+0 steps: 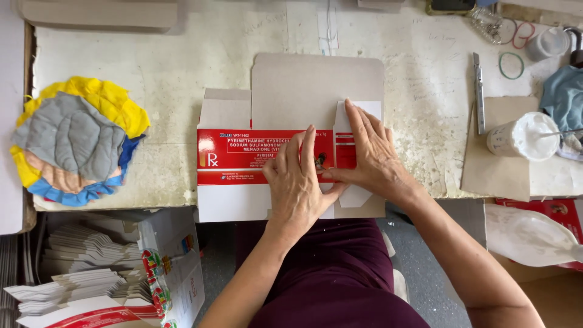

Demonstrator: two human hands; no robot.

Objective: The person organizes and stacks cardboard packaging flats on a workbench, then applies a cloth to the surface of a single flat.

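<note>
A flat, unfolded cardboard box blank point(291, 91), grey inside with a red and white printed panel point(243, 158), lies on the worn white worktable point(182, 67). My left hand point(299, 182) presses flat on the folded red panel, fingers spread and pointing away from me. My right hand point(371, 152) lies flat just right of it, fingers on a white side flap that is folded over. Both hands touch each other at the thumbs. Neither hand grips anything.
A round multicoloured cloth pad point(76, 140) lies at the left. At the right are a metal blade tool point(479, 91), a green rubber band point(511, 65), a white glue pot point(522, 136) on cardboard and a blue cloth point(563, 94). Stacked flat blanks point(91, 267) sit in a box below left.
</note>
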